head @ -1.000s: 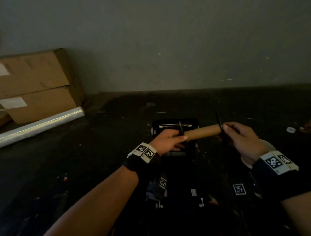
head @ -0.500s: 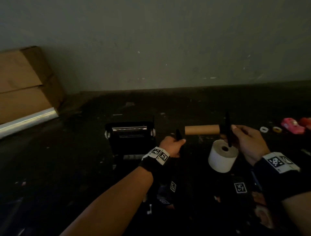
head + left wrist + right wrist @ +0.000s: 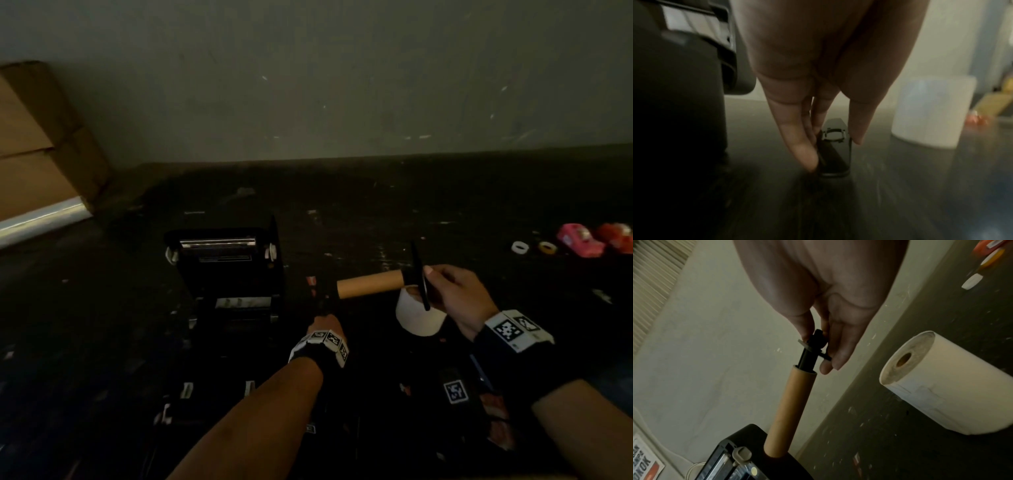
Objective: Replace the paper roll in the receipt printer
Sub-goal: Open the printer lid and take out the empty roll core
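Note:
The black receipt printer (image 3: 226, 270) (image 3: 748, 462) stands with its lid raised on the dark tabletop. My right hand (image 3: 448, 294) (image 3: 824, 344) pinches the black flange (image 3: 419, 274) (image 3: 813, 344) of a spindle that carries an empty brown cardboard core (image 3: 370, 283) (image 3: 791, 410), held level above the table. Just beneath that hand lies a full white paper roll (image 3: 419, 318) (image 3: 947, 382) (image 3: 931, 110). My left hand (image 3: 323, 322) (image 3: 830, 138) reaches down right of the printer and pinches a flat black end piece (image 3: 835, 151) at the table surface.
Stacked cardboard boxes (image 3: 41, 147) and a clear wrapped roll (image 3: 44, 216) sit at the far left by the wall. Two small tape rings (image 3: 520, 247) and red and pink toy cars (image 3: 579, 240) lie at the far right.
My left hand has pulled the black end piece off the core's left end and lowered it to the table. The right hand still holds the core by its other end. The view has swung right.

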Available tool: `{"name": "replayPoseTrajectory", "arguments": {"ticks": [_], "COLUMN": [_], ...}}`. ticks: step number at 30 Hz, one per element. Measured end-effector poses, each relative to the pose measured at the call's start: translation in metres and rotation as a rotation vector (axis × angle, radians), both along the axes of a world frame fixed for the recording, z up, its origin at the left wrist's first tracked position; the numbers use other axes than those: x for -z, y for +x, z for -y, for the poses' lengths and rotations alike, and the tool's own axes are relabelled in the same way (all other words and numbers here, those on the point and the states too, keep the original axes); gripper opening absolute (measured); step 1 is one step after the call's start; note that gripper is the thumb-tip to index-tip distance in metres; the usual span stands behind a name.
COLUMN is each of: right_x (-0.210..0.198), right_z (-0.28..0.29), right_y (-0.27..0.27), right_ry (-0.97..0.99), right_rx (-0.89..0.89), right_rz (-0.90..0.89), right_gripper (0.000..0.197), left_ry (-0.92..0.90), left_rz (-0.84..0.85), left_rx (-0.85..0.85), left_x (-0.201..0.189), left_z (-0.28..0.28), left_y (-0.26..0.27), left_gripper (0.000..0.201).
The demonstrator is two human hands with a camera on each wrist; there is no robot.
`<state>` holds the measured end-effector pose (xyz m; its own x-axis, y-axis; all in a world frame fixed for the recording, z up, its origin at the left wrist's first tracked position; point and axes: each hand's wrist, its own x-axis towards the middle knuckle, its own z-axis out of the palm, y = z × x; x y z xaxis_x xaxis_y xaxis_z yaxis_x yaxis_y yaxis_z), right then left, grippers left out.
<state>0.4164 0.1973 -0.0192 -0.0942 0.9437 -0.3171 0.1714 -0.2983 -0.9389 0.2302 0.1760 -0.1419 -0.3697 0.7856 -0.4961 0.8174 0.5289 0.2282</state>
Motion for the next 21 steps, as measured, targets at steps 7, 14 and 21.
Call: {"name": "replayPoseTrajectory", "arguments": {"ticks": [7,14,21], "right_x": [0.003,0.004,0.0], "right_z": [0.001,0.004,0.003], "right_y": [0.003,-0.004,0.002], "right_ry": [-0.032,-0.056,-0.066], "right_rx": [-0.006,0.021,0.064], "right_rz": [-0.015,-0.077,-0.114], "right_gripper": [0.028,0.027,0.024], "left_ry": [0.029,0.18,0.31], "left_rz": [-0.035,0.249,1.209], "left_rx": [0.03,-0.071,-0.526], "left_x": [0.018,-0.016,-0.09], "left_z": [0.007,0.003,-0.003], "left_y": [0.0,-0.011,-0.032], "left_gripper": [0.042,0.045,0.031]}}
